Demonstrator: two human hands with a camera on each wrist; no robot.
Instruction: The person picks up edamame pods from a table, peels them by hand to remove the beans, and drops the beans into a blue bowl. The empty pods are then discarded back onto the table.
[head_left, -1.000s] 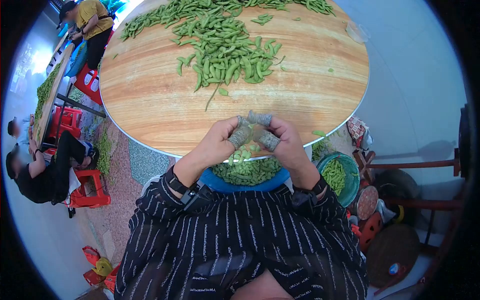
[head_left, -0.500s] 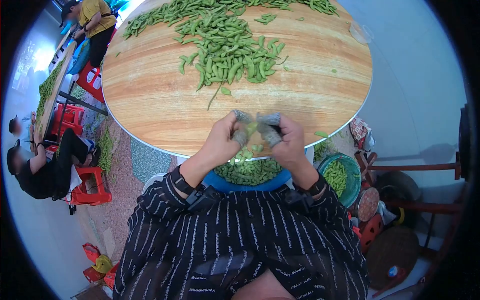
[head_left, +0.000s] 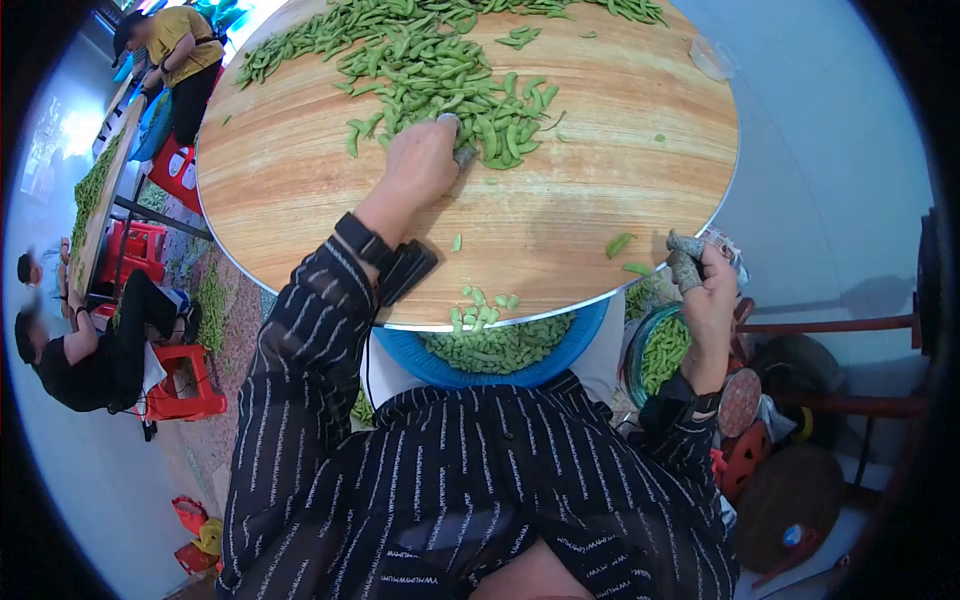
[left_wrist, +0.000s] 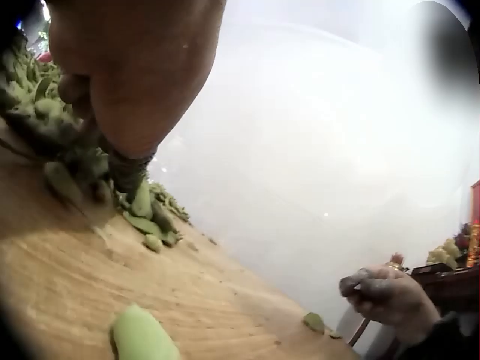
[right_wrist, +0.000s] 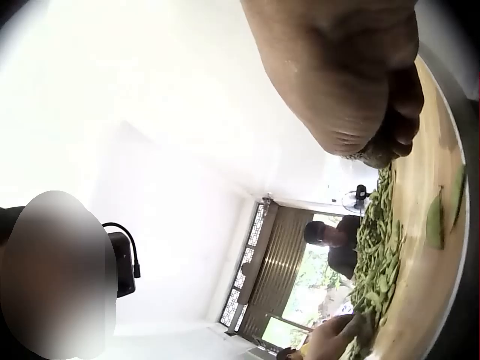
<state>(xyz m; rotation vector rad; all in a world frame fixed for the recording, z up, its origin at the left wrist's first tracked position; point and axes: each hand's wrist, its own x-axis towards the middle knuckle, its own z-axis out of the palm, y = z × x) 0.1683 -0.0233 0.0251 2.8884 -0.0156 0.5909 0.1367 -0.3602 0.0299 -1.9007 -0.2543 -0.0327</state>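
Observation:
My left hand [head_left: 425, 160] reaches over the front of a pile of green pods [head_left: 440, 60], grey wrapping on its thumb and index finger. In the left wrist view those fingers stand apart among pods [left_wrist: 146, 214]; their tips are partly hidden. Out past the table's right edge is my right hand [head_left: 708, 300], its fingers curled and no pod visible in them, also in the right wrist view [right_wrist: 345, 82]. Shelled beans [head_left: 480, 312] lie at the table's near edge, above a blue basin [head_left: 400, 355] holding more beans.
Loose pods [head_left: 619, 243] lie on the right of the round wooden table [head_left: 330, 220]. A green basket [head_left: 635, 375] of pods stands below my right hand. A clear cup [head_left: 712, 58] is at the far right edge. People sit at another table on the left.
My hands, together over the near edge before, have parted. The left went forward to the pile, the right out to the right. The green thing between them is no longer seen there.

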